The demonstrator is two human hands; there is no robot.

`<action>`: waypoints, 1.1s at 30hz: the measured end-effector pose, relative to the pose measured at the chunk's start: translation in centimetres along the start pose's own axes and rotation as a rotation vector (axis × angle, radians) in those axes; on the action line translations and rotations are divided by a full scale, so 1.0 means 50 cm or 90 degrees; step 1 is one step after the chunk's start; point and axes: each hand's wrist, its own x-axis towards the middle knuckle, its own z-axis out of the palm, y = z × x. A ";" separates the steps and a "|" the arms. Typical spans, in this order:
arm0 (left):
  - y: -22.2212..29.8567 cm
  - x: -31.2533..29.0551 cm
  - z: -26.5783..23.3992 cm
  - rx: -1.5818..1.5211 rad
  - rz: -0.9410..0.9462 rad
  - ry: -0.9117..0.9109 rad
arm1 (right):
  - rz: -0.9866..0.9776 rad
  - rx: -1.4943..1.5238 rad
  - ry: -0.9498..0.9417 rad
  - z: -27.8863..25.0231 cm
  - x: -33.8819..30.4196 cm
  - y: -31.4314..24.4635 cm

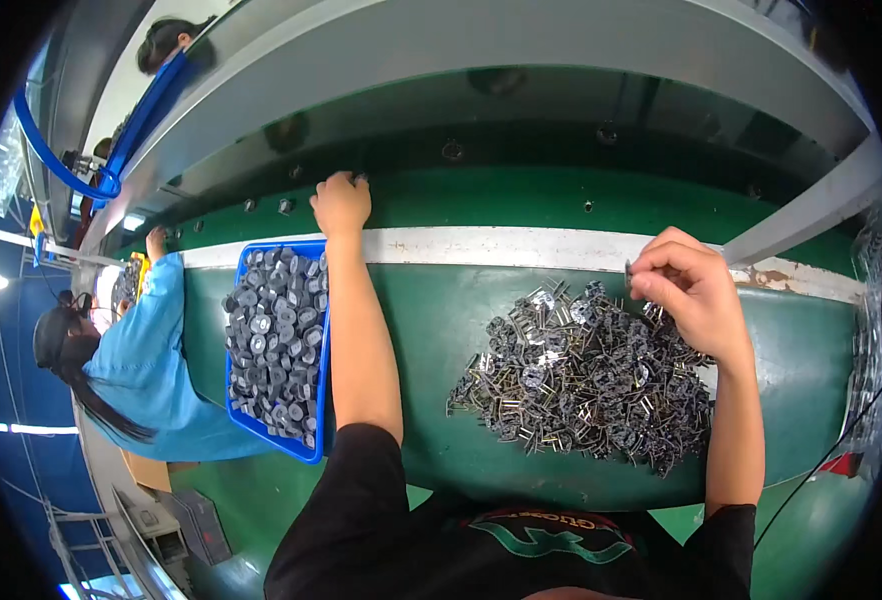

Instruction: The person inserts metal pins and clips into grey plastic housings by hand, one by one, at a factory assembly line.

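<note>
My left hand point(342, 207) reaches over the white rail onto the green conveyor belt. Its fingers are closed at a small dark part point(361, 180), mostly hidden behind them. Above the right edge of a loose heap of small black pieces with metal pins point(591, 385), my right hand point(694, 292) pinches a small, thin, dark piece point(629, 272) between thumb and fingers. Beside my left forearm stands a blue tray point(319, 440) piled with grey-black plastic caps point(279, 335).
Several small dark parts, one of them point(285, 206), lie spaced along the belt point(521, 195). A white rail point(521, 245) separates belt and green worktop point(431, 330). At left, a co-worker in a blue top point(151, 370) reaches toward the belt. A metal post point(811, 215) slants at right.
</note>
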 end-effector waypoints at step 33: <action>0.459 -0.403 -0.234 -0.966 0.172 -0.652 | -0.304 -0.266 0.193 0.002 -0.026 -0.051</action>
